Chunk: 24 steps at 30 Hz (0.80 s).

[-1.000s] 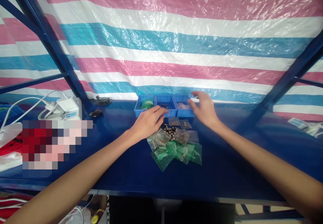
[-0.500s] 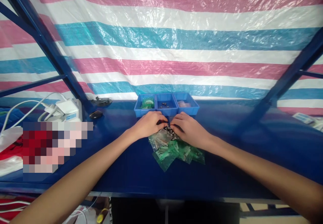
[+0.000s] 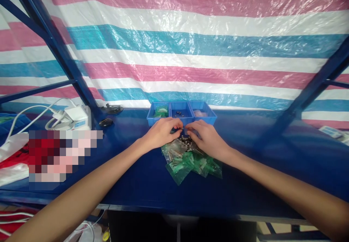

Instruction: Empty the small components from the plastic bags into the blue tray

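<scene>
My left hand [image 3: 165,131] is closed in a pinch just above a heap of small metal screws [image 3: 186,143]; a tiny dark piece seems to show at the fingertips, too small to name. Close beside it, my right hand [image 3: 205,136] is curled with thumb and fingers drawn together, and whatever it holds is hidden. Under and in front of the hands lie a clear plastic bag [image 3: 172,151] with long thin pieces and several green plastic bags [image 3: 180,169] with pale slim parts. Just beyond the fingers stands a blue three-compartment tray [image 3: 181,119].
The tray's left compartment has a green bag [image 3: 161,111], the middle a few small screws [image 3: 179,113], the right a pale bag [image 3: 200,114]. To the left are a white power strip [image 3: 79,120], cables and a black oval object [image 3: 106,122]. Blue frame posts [image 3: 58,56] flank the table.
My hands have lifted slightly off the screw heap and their fingertips have drawn a little apart. More of the screws shows. The view has shifted slightly.
</scene>
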{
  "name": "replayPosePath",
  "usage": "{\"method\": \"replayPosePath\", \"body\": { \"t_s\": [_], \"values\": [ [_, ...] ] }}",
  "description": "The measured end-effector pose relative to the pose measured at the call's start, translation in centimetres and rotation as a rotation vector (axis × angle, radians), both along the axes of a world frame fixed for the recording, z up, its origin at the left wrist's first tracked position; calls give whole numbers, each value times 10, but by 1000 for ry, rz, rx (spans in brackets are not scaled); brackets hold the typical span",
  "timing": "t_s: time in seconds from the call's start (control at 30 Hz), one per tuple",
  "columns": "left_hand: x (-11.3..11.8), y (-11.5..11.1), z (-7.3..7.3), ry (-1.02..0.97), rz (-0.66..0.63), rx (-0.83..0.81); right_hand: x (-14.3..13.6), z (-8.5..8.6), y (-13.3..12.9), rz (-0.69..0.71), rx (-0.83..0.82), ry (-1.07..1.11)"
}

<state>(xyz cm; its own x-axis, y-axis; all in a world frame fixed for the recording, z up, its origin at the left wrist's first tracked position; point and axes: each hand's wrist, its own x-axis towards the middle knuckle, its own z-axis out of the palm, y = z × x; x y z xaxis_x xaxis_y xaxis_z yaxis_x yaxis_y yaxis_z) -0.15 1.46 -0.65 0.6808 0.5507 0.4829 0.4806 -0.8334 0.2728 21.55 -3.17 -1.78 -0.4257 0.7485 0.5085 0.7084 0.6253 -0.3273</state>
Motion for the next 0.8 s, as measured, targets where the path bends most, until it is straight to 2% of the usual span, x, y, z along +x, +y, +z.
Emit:
{"method": "replayPosePath", "body": {
  "t_s": [0.27, 0.47, 0.8],
  "values": [
    [4, -8, 2, -86, -37, 53, -1, 0, 0, -20, 45, 107],
    [5, -11, 1, -78, -43, 52, 0, -2, 0, -60, 56, 84],
    [6, -12, -1, -80, -62, 102, -2, 4, -2, -39, 42, 159]
  ]
}}
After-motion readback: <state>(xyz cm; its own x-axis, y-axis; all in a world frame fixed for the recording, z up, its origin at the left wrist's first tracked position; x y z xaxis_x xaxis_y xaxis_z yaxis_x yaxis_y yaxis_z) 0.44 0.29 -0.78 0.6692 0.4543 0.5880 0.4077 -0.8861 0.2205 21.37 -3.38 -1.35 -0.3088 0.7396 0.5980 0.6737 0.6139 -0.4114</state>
